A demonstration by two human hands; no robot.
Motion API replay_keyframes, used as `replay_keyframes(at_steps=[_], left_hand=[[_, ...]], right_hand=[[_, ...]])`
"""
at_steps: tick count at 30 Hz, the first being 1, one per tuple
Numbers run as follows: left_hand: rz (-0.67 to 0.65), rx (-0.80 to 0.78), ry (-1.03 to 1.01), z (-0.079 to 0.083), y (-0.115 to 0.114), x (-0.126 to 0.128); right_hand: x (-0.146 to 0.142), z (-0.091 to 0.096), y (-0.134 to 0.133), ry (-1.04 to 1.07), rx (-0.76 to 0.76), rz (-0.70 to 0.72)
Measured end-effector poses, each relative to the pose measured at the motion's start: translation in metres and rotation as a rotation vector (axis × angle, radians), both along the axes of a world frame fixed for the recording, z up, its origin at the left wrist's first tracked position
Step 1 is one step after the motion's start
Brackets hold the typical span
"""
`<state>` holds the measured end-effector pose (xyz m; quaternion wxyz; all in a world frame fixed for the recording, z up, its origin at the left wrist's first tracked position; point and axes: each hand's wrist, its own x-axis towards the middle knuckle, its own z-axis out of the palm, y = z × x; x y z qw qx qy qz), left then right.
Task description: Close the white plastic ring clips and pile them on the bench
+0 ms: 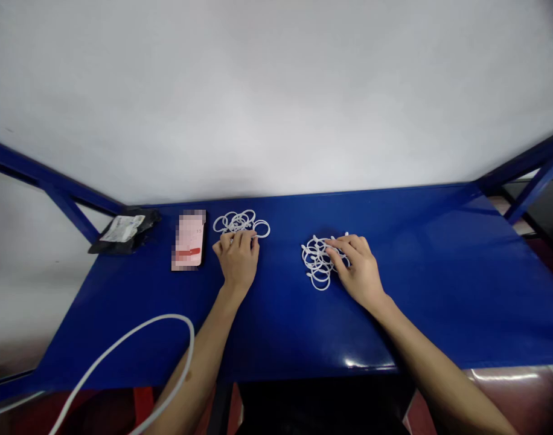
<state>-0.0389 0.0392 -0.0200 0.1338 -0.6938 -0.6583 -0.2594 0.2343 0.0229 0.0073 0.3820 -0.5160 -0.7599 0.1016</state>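
Two loose piles of thin white rings, some with small knobs on them, lie on the blue table. My left hand (pixel 238 257) rests palm down at the near edge of the left pile of white rings (pixel 235 221), its fingers apart and bent, the tips partly hidden. Over the right side of the other pile of white rings (pixel 318 258) is my right hand (pixel 358 272). Its thumb and index finger come together on a white ring there, while the other fingers curl above the pile and hide part of it.
A phone (pixel 189 238) with a lit, partly blurred screen lies left of the left pile. Farther left is a black plastic bag (pixel 143 225) with a white label. A white cable (pixel 136 329) loops across the lower left. Blue frame bars and a pale wall border the table (pixel 439 272).
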Motion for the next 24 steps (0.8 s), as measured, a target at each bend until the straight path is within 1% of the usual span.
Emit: replay_keyframes(at_steps=[2,4,6,7,9,10,12,14,16,20,22,24], left_hand=[[-0.037,0.082,0.006,0.003,-0.001,0.002],[-0.13,0.154,0.005,0.009,-0.005,0.005],[-0.314,0.17,-0.031,0.018,-0.014,0.012],[-0.436,0.148,-0.065,0.022,-0.019,0.016],[-0.641,0.071,-0.155,0.03,-0.032,0.027],[-0.716,0.049,-0.193,0.033,-0.038,0.032],[-0.796,0.012,-0.254,0.036,-0.047,0.041],[-0.824,-0.025,-0.325,0.036,-0.052,0.047],[-0.821,-0.069,-0.431,0.036,-0.053,0.048],[-0.715,-0.217,-0.727,0.036,-0.052,0.042],[-0.679,-0.326,-0.882,0.034,-0.051,0.039],[-0.681,-0.43,-1.016,0.031,-0.05,0.038]], right_hand=[[-0.002,0.001,-0.001,-0.003,0.039,0.023],[-0.006,0.004,-0.004,0.011,0.069,0.066],[-0.009,0.006,-0.008,0.044,0.074,0.124],[-0.01,0.007,-0.011,0.067,0.062,0.154],[-0.013,0.01,-0.016,0.124,-0.001,0.218],[-0.013,0.01,-0.018,0.156,-0.058,0.257],[-0.014,0.011,-0.021,0.224,-0.203,0.331],[-0.014,0.011,-0.022,0.3,-0.339,0.366],[-0.014,0.01,-0.022,0.4,-0.466,0.361],[-0.018,0.009,-0.023,0.658,-0.719,0.334],[-0.022,0.008,-0.026,0.741,-0.756,0.316],[-0.026,0.006,-0.029,0.776,-0.75,0.311]])
